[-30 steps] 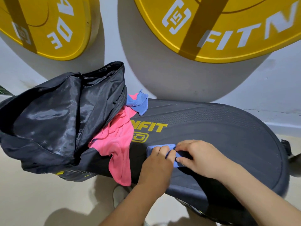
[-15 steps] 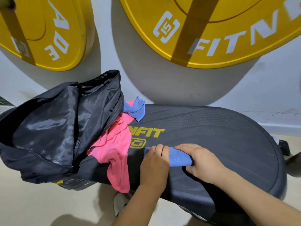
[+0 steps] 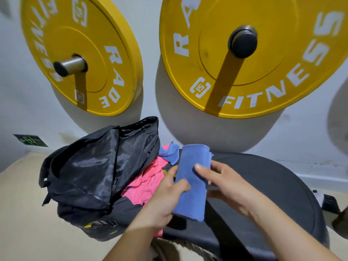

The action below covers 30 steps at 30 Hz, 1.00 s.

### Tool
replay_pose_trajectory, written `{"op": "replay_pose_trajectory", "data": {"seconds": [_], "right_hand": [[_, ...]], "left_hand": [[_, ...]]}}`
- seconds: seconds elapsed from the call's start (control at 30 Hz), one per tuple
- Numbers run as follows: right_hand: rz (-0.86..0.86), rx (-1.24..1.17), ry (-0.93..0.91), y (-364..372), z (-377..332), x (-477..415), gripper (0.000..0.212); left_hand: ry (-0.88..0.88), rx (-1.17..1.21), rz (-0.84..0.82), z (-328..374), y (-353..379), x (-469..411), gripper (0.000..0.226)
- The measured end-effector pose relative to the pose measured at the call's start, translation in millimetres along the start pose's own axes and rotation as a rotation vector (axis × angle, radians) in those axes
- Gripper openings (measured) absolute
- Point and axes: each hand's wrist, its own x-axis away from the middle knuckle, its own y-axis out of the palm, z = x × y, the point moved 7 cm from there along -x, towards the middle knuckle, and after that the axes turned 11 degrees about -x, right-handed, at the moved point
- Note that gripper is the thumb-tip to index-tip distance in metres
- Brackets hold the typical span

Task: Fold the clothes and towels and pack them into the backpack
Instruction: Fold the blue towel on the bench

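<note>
A person's two hands hold a folded blue towel (image 3: 192,182) in the air just above a black padded worktop (image 3: 273,185). The towel is a narrow, thick strip. Its long axis runs from near the person's body away towards the wall, leaning slightly right at the far end.

The left hand (image 3: 163,200) grips the towel's left edge, thumb on top and fingers underneath. The right hand (image 3: 226,183) pinches the right edge, thumb pressed on the upper face and fingers behind.

A black backpack (image 3: 98,170) sits on the left end of the worktop, to the left of the hands and a little farther away. It is unzipped, its shiny lining showing, with the opening facing up and towards the right. The left hand is nearer to it, so packing would probably mean carrying the towel leftwards and feeding it in end first.

Between backpack and towel lies a crumpled pink garment (image 3: 148,183), not yet folded. A second, loose blue cloth (image 3: 170,153) lies just beyond it.

On the wall behind hang two yellow weight plates. The right plate (image 3: 244,72) reads "FITNESS" in white, with "RA" above it and a square logo badge too small to read. The left plate (image 3: 105,53) shows "RADE" and part of "FITNESS". A small green sign (image 3: 31,140) sits low at far left, its text illegible.
</note>
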Motion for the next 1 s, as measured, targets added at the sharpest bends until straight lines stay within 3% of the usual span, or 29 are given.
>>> {"op": "replay_pose_trajectory", "data": {"seconds": [0.13,0.23,0.37,0.47,0.57,0.73,0.8,0.87,0.93,1.0], "right_hand": [[0.169,0.483,-0.179,36.0,-16.9,17.4,0.023],[0.214,0.519,-0.295,63.0,-32.7,37.8,0.025],[0.158,0.41,-0.323,100.4,-41.5,61.6,0.021],[-0.035,0.038,-0.194,135.7,-39.2,67.8,0.019],[-0.18,0.019,-0.135,161.9,-40.9,62.6,0.024],[-0.227,0.167,-0.094,173.8,-38.4,24.7,0.025],[-0.156,0.206,-0.111,167.1,-33.2,-4.2,0.029],[-0.055,0.307,-0.142,157.8,-26.9,-35.6,0.034],[0.039,0.501,-0.217,150.4,-26.1,-66.4,0.041],[0.1,0.619,-0.281,147.8,-29.4,-96.6,0.045]], "left_hand": [[0.084,0.017,0.075,21.7,-10.7,44.0,0.064],[0.145,0.112,0.021,33.0,-18.6,78.1,0.077],[0.156,0.234,-0.027,46.7,-36.3,123.8,0.092],[0.192,0.192,0.034,55.2,-60.2,150.6,0.094],[0.204,0.115,0.14,60.1,-89.4,164.4,0.093],[0.112,-0.128,0.166,49.0,-132.4,140.5,0.09],[0.052,-0.189,0.139,41.3,-146.6,114.1,0.078],[0.007,-0.315,0.215,33.1,-168.3,80.5,0.056],[-0.056,-0.606,0.384,22.4,-202.4,44.8,0.036],[-0.174,-0.939,0.486,3.6,-232.5,13.6,0.031]]}}
